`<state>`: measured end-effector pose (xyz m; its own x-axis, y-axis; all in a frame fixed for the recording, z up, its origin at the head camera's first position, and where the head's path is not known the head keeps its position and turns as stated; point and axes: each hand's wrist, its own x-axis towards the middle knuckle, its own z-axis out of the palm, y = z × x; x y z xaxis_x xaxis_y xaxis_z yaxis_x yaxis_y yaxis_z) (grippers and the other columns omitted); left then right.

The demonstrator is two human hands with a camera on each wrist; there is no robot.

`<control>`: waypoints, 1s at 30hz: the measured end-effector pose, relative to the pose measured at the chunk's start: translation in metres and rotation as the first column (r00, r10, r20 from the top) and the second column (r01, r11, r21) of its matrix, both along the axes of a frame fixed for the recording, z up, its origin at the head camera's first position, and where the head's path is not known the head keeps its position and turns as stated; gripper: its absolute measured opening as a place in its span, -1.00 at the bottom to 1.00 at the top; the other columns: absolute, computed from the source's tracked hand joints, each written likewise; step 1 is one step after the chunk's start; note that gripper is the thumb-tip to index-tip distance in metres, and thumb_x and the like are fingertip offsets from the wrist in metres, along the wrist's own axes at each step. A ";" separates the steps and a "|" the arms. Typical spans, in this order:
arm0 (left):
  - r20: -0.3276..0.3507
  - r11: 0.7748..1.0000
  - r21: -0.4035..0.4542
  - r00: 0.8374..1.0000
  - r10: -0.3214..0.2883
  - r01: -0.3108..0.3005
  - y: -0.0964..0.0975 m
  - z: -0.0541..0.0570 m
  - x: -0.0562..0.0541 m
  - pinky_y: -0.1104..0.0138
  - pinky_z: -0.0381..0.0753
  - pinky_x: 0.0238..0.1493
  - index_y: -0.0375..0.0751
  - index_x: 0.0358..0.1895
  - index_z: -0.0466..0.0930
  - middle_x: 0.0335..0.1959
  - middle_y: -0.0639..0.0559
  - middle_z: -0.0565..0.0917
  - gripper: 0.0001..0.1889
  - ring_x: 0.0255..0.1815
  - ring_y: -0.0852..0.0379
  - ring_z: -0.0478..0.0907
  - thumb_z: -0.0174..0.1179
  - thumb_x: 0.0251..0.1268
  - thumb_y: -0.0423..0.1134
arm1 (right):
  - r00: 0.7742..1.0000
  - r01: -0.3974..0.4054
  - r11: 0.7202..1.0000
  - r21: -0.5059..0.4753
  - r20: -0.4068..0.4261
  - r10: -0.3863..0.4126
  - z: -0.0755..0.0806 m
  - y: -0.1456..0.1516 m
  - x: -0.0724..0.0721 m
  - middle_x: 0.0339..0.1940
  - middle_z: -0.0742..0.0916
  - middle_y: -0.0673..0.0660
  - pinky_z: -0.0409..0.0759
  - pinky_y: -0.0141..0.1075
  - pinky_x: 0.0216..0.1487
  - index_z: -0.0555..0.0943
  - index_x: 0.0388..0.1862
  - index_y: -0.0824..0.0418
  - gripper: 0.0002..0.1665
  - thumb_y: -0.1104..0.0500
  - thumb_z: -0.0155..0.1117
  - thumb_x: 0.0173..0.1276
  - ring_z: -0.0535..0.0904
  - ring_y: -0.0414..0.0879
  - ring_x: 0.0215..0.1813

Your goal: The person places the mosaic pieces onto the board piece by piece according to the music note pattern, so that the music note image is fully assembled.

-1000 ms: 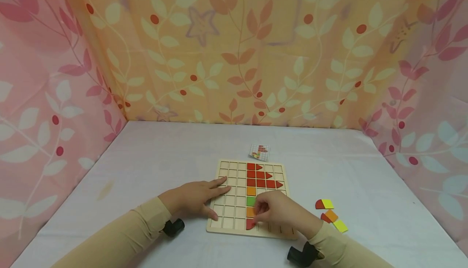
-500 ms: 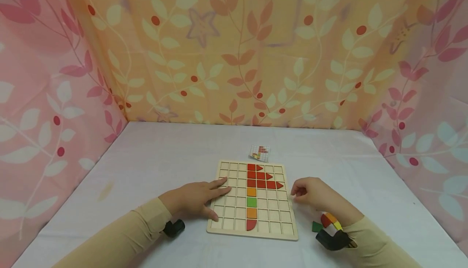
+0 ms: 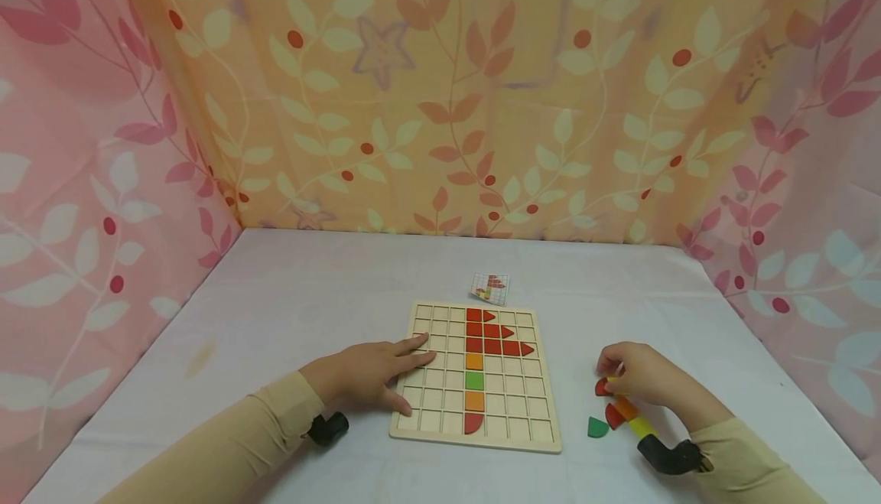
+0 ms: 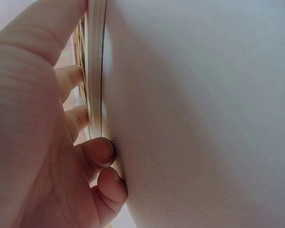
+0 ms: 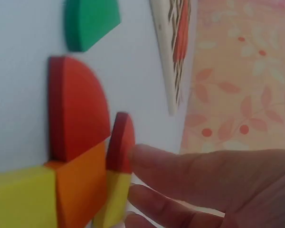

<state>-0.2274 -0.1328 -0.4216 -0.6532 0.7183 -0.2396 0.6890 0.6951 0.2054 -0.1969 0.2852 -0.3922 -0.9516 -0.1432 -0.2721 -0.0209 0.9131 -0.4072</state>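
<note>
My left hand [image 3: 365, 372] lies with fingers spread over the left edge of a wooden grid board [image 3: 516, 429]. In the left wrist view its fingers [image 4: 73, 78] are against the board's side [image 4: 94, 66]. Red squares and triangles, orange and green squares, and a red quarter-circle [image 3: 473, 423] fill part of the grid. Right of the board, my right hand [image 3: 643, 372] has curled fingers at a loose red quarter-circle piece [image 5: 121, 142] and the yellow piece [image 5: 113, 202] beside it. Its thumb [image 5: 147, 159] touches the red piece; whether it pinches it cannot be told.
Near the right hand lie another red quarter-circle [image 3: 614, 417], an orange square [image 3: 625, 408], a yellow square [image 3: 642, 428] and a green quarter-circle [image 3: 597, 427]. A small printed card [image 3: 490, 288] stands behind the board. Patterned curtains [image 3: 440, 106] surround the white table [image 3: 330, 267].
My right hand has moved right, from the red quarter-circle in the board's bottom row to the loose pieces. The green quarter-circle has come into view. My left hand has stayed put.
</note>
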 end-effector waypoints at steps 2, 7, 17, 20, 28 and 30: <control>0.001 1.000 0.001 1.000 0.003 -0.003 0.000 -0.001 0.000 0.07 0.22 0.25 0.38 0.42 -0.16 0.48 0.22 -0.20 -0.06 0.40 0.04 0.08 -0.11 -0.11 0.53 | 1.000 0.000 1.000 0.015 0.006 0.000 -0.002 0.004 -0.002 -0.41 0.57 0.03 0.55 -0.19 -0.27 0.56 -0.40 0.14 -0.79 0.29 0.41 0.00 0.42 -0.06 -0.33; 0.003 1.000 -0.002 1.000 0.008 -0.008 0.000 -0.002 0.000 0.07 0.22 0.25 0.39 0.41 -0.17 0.48 0.24 -0.21 -0.06 0.40 0.04 0.08 -0.10 -0.12 0.53 | 1.000 0.001 1.000 0.030 0.018 -0.002 -0.006 0.007 -0.004 -0.41 0.58 0.03 0.54 -0.13 -0.21 0.55 -0.40 0.12 -0.75 0.24 0.46 -0.04 0.43 -0.05 -0.31; 0.008 1.000 -0.001 1.000 0.011 -0.011 0.000 0.000 0.001 0.07 0.21 0.25 0.37 0.42 -0.15 0.48 0.23 -0.20 -0.06 0.40 0.04 0.09 -0.11 -0.12 0.53 | 1.000 -0.005 1.000 0.030 0.020 0.004 -0.008 0.003 -0.004 -0.53 0.53 0.03 0.50 -0.28 -0.37 0.49 -0.50 0.13 -0.74 0.30 0.44 -0.05 0.40 -0.07 -0.41; 0.004 1.000 -0.003 1.000 0.008 -0.008 0.000 0.000 0.001 0.08 0.21 0.26 0.35 0.42 -0.14 0.48 0.22 -0.19 -0.06 0.39 0.03 0.09 -0.12 -0.11 0.53 | 1.000 -0.011 1.000 0.008 0.015 0.011 -0.009 0.000 -0.004 -0.58 0.51 0.05 0.46 -0.29 -0.43 0.48 -0.52 0.15 -0.74 0.33 0.42 -0.04 0.40 -0.08 -0.47; 0.017 1.000 -0.001 1.000 0.016 -0.016 0.002 0.002 0.002 0.06 0.23 0.24 0.36 0.42 -0.13 0.48 0.21 -0.17 -0.06 0.39 0.02 0.11 -0.09 -0.11 0.52 | 0.999 0.005 0.998 -0.057 0.041 -0.003 -0.008 0.006 -0.006 -0.56 0.49 0.07 0.46 -0.29 -0.42 0.47 -0.39 0.15 -0.67 0.23 0.47 -0.06 0.42 -0.09 -0.49; 0.019 1.000 0.000 1.000 0.018 -0.018 0.002 0.002 0.002 0.06 0.23 0.24 0.37 0.42 -0.13 0.48 0.21 -0.17 -0.06 0.39 0.02 0.11 -0.08 -0.12 0.52 | 0.999 -0.012 0.999 -0.050 0.053 0.015 -0.006 0.012 -0.006 -0.54 0.50 0.06 0.46 -0.28 -0.40 0.48 -0.39 0.15 -0.64 0.21 0.50 -0.10 0.41 -0.09 -0.45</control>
